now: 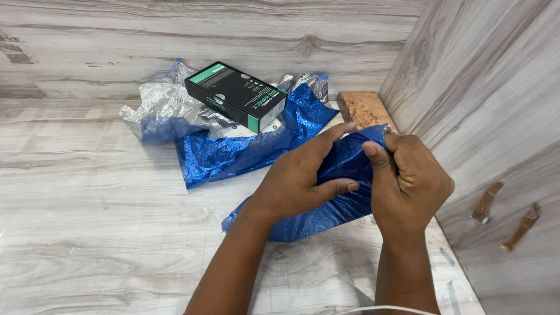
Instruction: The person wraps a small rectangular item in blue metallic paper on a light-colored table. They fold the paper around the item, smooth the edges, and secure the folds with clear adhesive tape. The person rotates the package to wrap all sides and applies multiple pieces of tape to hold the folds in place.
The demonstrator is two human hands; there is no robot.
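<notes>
Fingers of both hands grip a blue bag over a pale wood-grain table in a matching-walled corner.

Bright even light, soft shadows, sharp focus, slight foil glare.

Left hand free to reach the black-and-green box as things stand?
Probably not yet: the left hand and right hand both grip the blue bag. The path to the box looks open.

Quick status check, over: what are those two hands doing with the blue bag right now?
Left hand and right hand both grip the blue bag. Black box sits behind on crumpled blue wrapping. Nothing blocking.
</notes>
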